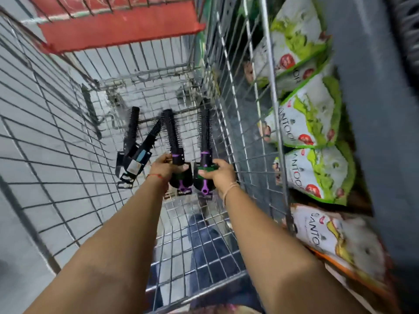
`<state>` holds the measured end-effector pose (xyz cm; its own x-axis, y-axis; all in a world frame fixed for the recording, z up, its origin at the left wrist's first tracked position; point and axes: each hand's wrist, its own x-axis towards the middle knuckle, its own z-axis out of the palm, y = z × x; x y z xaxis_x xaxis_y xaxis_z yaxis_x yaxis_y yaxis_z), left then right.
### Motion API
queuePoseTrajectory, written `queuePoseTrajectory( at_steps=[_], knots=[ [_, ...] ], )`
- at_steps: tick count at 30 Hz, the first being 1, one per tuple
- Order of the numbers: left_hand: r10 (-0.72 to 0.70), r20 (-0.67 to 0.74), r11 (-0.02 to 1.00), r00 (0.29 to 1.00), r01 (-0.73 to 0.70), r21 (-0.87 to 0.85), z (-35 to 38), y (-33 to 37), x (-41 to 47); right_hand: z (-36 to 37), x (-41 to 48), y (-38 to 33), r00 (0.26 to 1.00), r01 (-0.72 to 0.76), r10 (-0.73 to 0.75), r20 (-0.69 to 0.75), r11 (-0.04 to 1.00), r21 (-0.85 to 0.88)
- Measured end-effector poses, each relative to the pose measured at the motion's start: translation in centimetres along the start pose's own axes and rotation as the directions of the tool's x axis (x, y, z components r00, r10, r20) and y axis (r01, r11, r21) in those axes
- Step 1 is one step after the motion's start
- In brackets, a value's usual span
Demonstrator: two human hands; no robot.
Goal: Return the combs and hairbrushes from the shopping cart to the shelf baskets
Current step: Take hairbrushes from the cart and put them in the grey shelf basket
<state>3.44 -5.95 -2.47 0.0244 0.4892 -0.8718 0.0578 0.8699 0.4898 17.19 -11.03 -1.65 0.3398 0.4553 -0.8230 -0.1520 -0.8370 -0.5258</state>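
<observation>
- Wire walls of a shopping cart go all around both hands, and pale floor shows through the bars.
- The left hand is closed around the handle of a round hairbrush with black bristles and a purple ring.
- The right hand is closed around a second round brush that looks just the same, with a green and purple card at its handle.
- Both brushes point away from the person, side by side, with their bottom ends almost touching.
- A red string is on the left wrist, and a pale band is on the right wrist.
- Just to the left of the left hand, two black brushes with paper tags lie on the cart floor, crossing each other.
- Far past the hands, at the top, is the red flap of the cart seat.
- To the right of the right hand, outside the cart wall, white and green bags sit stacked on a shelf.
- Nearer the person on that side is one white and orange bag.
- Things are blurry, so small words on the tags cannot be read.
</observation>
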Motion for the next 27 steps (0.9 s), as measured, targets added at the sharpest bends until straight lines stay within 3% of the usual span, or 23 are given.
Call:
queuePoseTrajectory(
  at_steps=[6,9,12,17,21,24,27],
  knots=[
    [0.151,0.250,0.988,0.956,-0.157,0.004,-3.1,7.2,-4.2,1.7,-5.9,-4.8,0.971,0.232,-0.219,-0.096,0.960,0.158],
    [0.318,0.382,0.937,0.868,-0.350,0.015,-4.0,12.1,-7.5,2.5,-9.9,-7.9,0.920,0.370,-0.322,-0.225,0.902,0.222],
    [0.387,0.565,0.860,0.729,-0.507,0.066,-4.3,16.7,-12.3,1.8,-15.0,-11.2,0.837,0.511,-0.408,-0.364,0.820,0.258],
    [0.363,0.824,0.783,0.435,-0.622,-0.017,0.6,22.1,-22.6,-3.2,-26.2,-14.9,0.621,0.737,-0.497,-0.606,0.635,0.234],
    [0.247,0.946,0.762,0.212,-0.645,-0.055,7.0,21.5,-31.6,-7.9,-34.2,-14.6,0.399,0.837,-0.399,-0.825,0.526,0.150],
    [0.159,0.977,0.698,0.145,-0.716,-0.007,11.8,19.2,-37.3,-12.4,-37.9,-12.4,0.234,0.892,-0.274,-0.933,0.443,0.093],
    [0.099,0.984,0.570,0.149,-0.819,0.067,16.0,17.1,-40.8,-16.7,-39.8,-8.7,0.146,0.863,-0.116,-0.982,0.501,0.069]
  ],
)
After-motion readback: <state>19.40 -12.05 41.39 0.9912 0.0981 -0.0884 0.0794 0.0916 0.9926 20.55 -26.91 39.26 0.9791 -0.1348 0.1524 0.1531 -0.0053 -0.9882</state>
